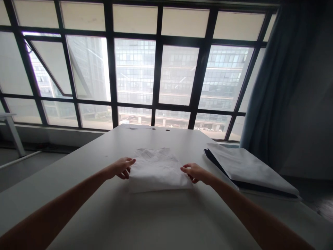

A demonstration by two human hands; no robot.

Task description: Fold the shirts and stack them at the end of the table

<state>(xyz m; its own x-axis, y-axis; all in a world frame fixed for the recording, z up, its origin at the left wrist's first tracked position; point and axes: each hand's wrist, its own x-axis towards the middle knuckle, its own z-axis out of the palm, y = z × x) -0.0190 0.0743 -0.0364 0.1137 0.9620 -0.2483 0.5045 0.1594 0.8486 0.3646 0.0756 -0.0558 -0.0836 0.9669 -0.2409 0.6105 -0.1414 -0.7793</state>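
A folded white shirt (158,173) lies on the white table in front of me, its upper edge dipping like a neckline. My left hand (122,167) is at the shirt's left edge, thumb on top and fingers curled at the side, holding the cloth. On the opposite edge, my right hand (194,172) pinches the fabric between thumb and fingers. The near edge of the shirt seems slightly raised, with a shadow beneath it. Some fingertips are hidden by the cloth.
To the right on the table (109,211) lies a stack of folded white and dark cloth (252,166). A sheet of white paper (139,127) rests at the far edge, near two round holes. Beyond are black-framed windows (135,69) and a blue-grey curtain (270,104).
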